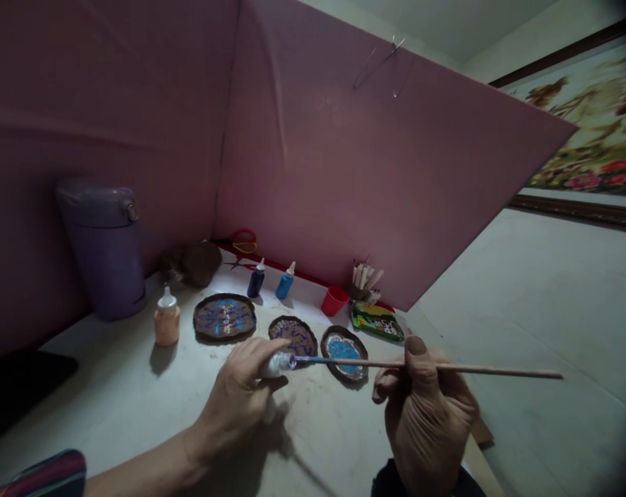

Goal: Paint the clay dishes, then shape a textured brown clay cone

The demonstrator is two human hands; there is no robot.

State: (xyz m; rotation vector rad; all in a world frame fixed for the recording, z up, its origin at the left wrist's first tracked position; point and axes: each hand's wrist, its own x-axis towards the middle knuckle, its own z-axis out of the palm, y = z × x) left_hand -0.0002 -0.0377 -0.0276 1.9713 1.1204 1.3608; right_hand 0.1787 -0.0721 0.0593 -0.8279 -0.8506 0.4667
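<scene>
My left hand [243, 386] is wrapped round a small white bottle [277, 364], its open mouth facing right. Between the thumb and fingers of my right hand [426, 400] is a long thin brush [483, 371], held level. The brush's blue-stained tip meets the bottle's mouth; whether it is inside is hard to tell. Behind the hands lie three brown clay pieces: a large oval [224, 317] with purple and blue marks, a middle one [297, 335] with purple marks, partly hidden by my left hand, and one [345, 353] with a blue and white centre.
An orange bottle [167, 324] and a purple flask [105, 252] stand left. Farther back are a brown lump [199, 264], scissors [244, 241], dark blue [256, 279] and light blue bottles [285, 281], a red cup [334, 301], a stick holder [362, 286] and a green packet [377, 322].
</scene>
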